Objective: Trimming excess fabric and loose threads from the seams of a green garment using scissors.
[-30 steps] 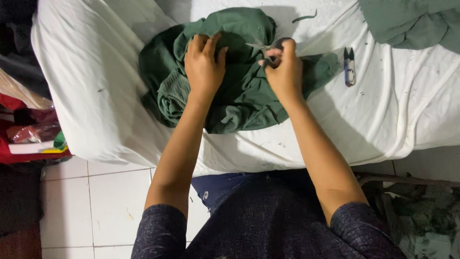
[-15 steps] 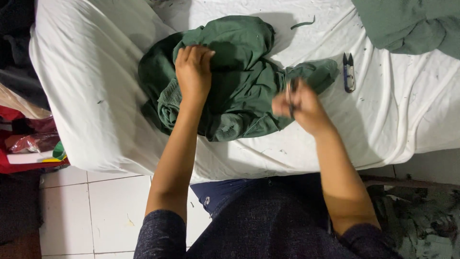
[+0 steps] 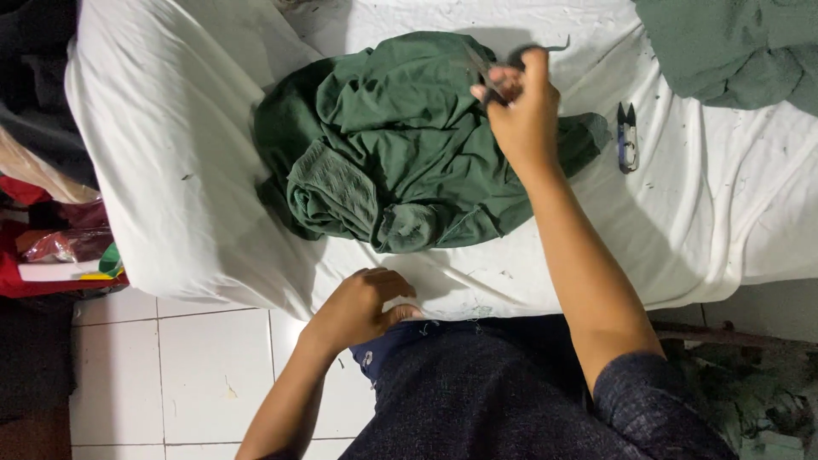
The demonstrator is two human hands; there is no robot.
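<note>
A crumpled dark green garment lies on a table covered with white cloth. My right hand hovers over the garment's right side, shut on small dark scissors whose blades point up and left. My left hand is off the garment, down at the table's near edge by my lap, fingers loosely curled with nothing in them. A small thread snipper with a blue handle lies on the white cloth just right of the garment.
Another green cloth pile sits at the top right corner. Red and dark bags and packets are stacked left of the table. White floor tiles lie below; green scraps litter the floor at lower right.
My left hand left the garment and dropped to the table's near edge. My right hand, holding the scissors, went from the garment's lower right back up over its top right.
</note>
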